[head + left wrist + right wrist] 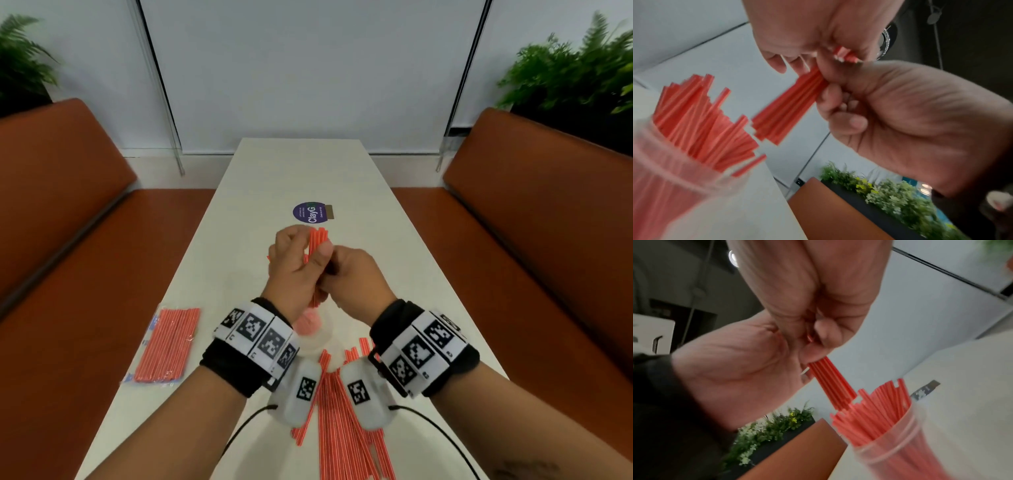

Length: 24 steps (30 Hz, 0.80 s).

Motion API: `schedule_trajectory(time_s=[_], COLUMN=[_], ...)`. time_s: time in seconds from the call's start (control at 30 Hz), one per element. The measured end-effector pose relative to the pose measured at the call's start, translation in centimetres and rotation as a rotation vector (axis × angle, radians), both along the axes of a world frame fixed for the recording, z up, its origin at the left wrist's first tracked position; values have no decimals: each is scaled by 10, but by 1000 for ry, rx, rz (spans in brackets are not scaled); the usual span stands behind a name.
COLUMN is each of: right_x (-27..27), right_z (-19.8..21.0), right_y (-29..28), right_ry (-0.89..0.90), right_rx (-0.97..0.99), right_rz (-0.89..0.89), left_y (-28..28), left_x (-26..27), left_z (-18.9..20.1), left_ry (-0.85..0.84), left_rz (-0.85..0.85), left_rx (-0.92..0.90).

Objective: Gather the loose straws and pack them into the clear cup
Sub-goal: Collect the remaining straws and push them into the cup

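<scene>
Hiding behind the wrists at lower centre of the head view, the clear cup (pixel 906 444) shows plainly only in the wrist views, full of straws. Left hand (pixel 294 270) and right hand (pixel 356 277), fingers clenched, grip a straw bundle (pixel 317 243) together above it. Loose straws (pixel 342 438) lie bottom centre; a packet (pixel 168 346) lies lower left.

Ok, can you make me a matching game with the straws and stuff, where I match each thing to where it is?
Things:
1. bundle
2. cup
3. packet
4. sticker

Places:
A. lying flat on the table, near its left edge
B. stuck to the table beyond the hands
C. gripped by the left hand and right hand, above the cup
D. standing on the table, already holding many straws

Pairs: 1-C, 2-D, 3-A, 4-B
</scene>
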State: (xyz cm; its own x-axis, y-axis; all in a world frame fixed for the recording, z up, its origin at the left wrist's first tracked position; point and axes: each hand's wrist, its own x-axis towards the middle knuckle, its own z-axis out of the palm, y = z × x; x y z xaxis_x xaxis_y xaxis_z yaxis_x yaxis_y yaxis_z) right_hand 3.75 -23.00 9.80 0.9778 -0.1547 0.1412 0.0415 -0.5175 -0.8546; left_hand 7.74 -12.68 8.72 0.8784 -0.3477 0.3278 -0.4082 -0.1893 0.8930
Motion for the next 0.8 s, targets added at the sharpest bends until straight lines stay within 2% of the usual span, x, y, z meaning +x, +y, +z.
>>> schedule_trajectory(time_s=[0.03,0.1,0.17,0.2,0.27,0.3,0.37,0.53,0.67,0.8], right_x=[5,17,25,28,31,31,34,36,32,35], right_z=[-1,-8,-17,-24,-35,-39,-48,-54,-53,-44], right_y=[-3,-9,-13,-14,-14,-13,-9,-3,-6,-8], right_ry=[-15,-35,-20,-3,45,72,135,224,118,-100], right_rx=[23,97,162,174,153,127,75,-58,-33,-149], right_rz=[-23,-86,-144,-159,-156,-143,-104,-89,-190,-240], left_y=[3,13,23,26,25,24,21,19,24,24], left_x=[4,15,21,21,15,13,10,17,23,26], left_z=[0,-13,-32,-41,-56,-63,-74,-78,-77,-78], left_ry=[-51,-10,166,276,441,468,470,398,351,345], left_rz=[44,217,427,462,371,319,261,251,244,253], left_rx=[31,-2,-27,-25,-44,-54,-68,-28,56,108])
